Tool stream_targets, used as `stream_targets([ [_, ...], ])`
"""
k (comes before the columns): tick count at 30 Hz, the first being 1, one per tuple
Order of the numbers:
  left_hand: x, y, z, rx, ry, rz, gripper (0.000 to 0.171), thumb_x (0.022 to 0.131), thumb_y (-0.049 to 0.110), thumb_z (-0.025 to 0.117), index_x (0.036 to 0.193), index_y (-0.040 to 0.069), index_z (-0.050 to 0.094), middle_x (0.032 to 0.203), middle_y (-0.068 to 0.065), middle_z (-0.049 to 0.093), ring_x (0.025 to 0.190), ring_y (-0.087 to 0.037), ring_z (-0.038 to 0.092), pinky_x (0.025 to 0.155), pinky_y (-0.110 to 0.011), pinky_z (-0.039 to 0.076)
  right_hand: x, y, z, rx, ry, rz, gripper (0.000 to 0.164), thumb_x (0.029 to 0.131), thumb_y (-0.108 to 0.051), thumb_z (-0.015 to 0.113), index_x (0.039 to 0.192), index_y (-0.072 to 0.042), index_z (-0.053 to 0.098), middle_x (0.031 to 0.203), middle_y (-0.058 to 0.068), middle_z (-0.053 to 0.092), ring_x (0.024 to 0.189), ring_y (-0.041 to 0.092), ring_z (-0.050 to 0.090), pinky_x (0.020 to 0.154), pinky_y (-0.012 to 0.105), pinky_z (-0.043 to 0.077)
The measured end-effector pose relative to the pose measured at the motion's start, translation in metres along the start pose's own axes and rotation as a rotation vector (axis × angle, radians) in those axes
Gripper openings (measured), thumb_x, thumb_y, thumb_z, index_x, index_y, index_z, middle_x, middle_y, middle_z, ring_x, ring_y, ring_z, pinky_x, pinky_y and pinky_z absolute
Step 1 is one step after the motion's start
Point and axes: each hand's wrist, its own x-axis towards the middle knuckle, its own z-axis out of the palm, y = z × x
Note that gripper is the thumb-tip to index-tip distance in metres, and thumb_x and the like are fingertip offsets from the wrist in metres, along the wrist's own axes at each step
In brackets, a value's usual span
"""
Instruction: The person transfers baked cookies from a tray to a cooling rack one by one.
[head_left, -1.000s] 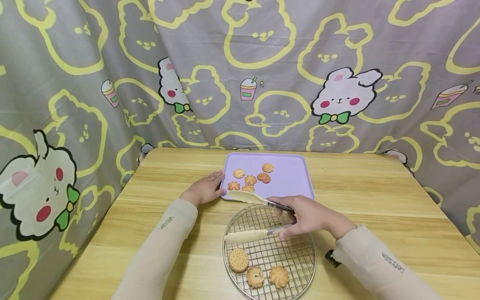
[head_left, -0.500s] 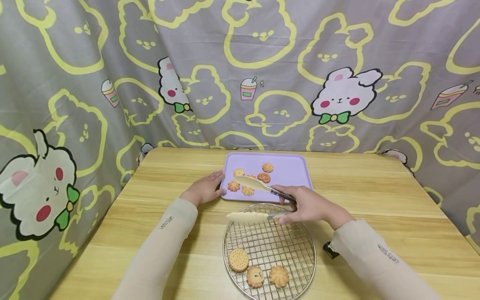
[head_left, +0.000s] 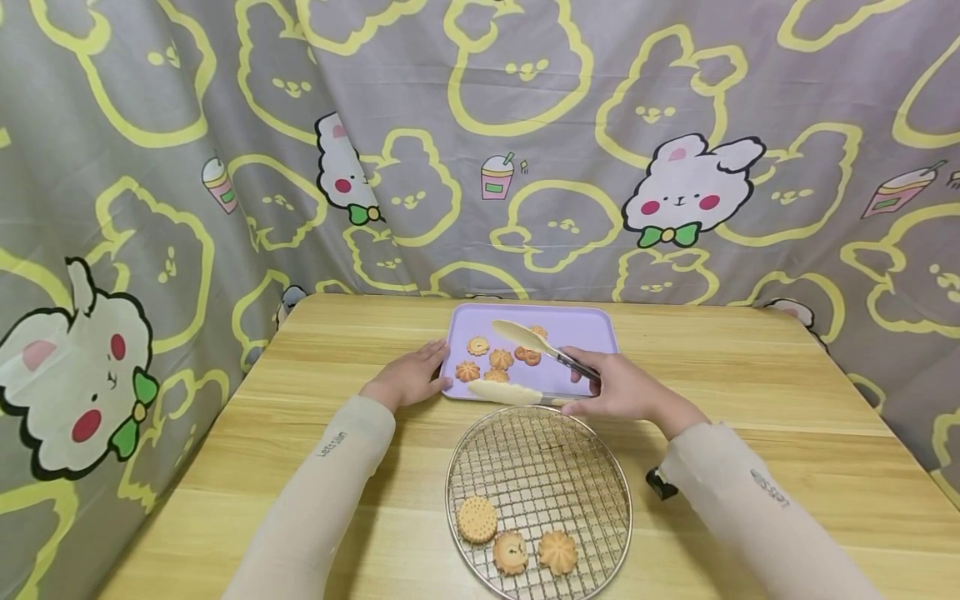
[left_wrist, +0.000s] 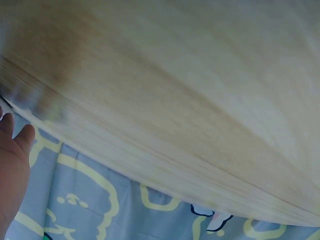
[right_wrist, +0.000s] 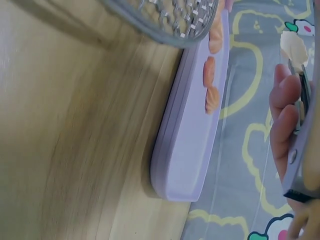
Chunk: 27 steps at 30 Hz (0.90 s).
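Observation:
My right hand (head_left: 626, 387) grips a pair of tongs (head_left: 573, 364) with cream-coloured tips, spread apart over the purple tray (head_left: 585, 329). The upper tip hangs over the tray's middle, partly hiding a swirl cookie (head_left: 539, 332); the lower tip is above the near rim. Several cookies lie on the tray, among them a pretzel-shaped one (head_left: 528, 357), a ring-like one (head_left: 477, 346) and a star-shaped one (head_left: 468, 372). Nothing is between the tong tips. My left hand (head_left: 411, 379) rests at the tray's left edge, its fingers extended. In the right wrist view, fingers (right_wrist: 285, 95) curl round the tongs.
A round wire rack (head_left: 540, 475) stands on the wooden table (head_left: 750, 400) in front of the tray. On it lie a round dotted biscuit (head_left: 477, 520), a cookie with a dark centre (head_left: 511, 553) and a flower-shaped cookie (head_left: 558, 552). A patterned curtain (head_left: 420, 100) hangs behind.
My right hand has moved the tongs away from me, from above the wire rack to above the tray. The tips stay spread. My left hand has stayed at the tray's edge.

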Motion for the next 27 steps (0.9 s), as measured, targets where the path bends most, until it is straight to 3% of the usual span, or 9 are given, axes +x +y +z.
stream_targets([
  [7,0.0,-0.002,0.002,0.006,0.001,0.006,0.071,0.1,0.048,0.041,0.153,0.007,0.018,0.158,-0.007,0.011,0.143,-0.025,0.012,0.115,-0.039,0.017,0.005,0.01,-0.004,-0.047,0.053,0.041,0.09,0.074,-0.045,0.08,0.144,-0.004,0.04,0.094,0.003,0.058,0.056,0.01,0.044,0.05,0.025,0.04],
  [13,0.001,-0.003,0.002,0.008,0.008,0.019,0.071,0.1,0.047,0.041,0.152,0.006,0.018,0.158,-0.008,0.012,0.143,-0.025,0.013,0.115,-0.039,0.017,0.011,0.016,-0.009,-0.102,0.111,0.09,0.083,0.075,-0.048,0.078,0.138,-0.005,0.046,0.091,0.008,0.06,0.049,0.009,0.041,0.047,0.027,0.039],
  [20,0.002,-0.003,0.001,0.002,0.006,0.02,0.071,0.1,0.047,0.041,0.152,0.006,0.019,0.158,-0.008,0.013,0.143,-0.025,0.012,0.115,-0.039,0.017,0.019,0.021,-0.016,-0.142,0.16,0.149,0.071,0.077,-0.047,0.076,0.13,-0.006,0.052,0.086,0.007,0.058,0.054,0.013,0.041,0.05,0.03,0.038],
  [27,0.002,-0.002,0.001,0.0,0.007,0.018,0.071,0.099,0.047,0.041,0.152,0.005,0.019,0.158,-0.008,0.013,0.143,-0.025,0.012,0.115,-0.04,0.018,0.024,0.026,-0.018,-0.151,0.152,0.277,0.091,0.074,-0.059,0.073,0.14,-0.003,0.043,0.088,0.007,0.058,0.061,0.018,0.047,0.054,0.031,0.043],
])
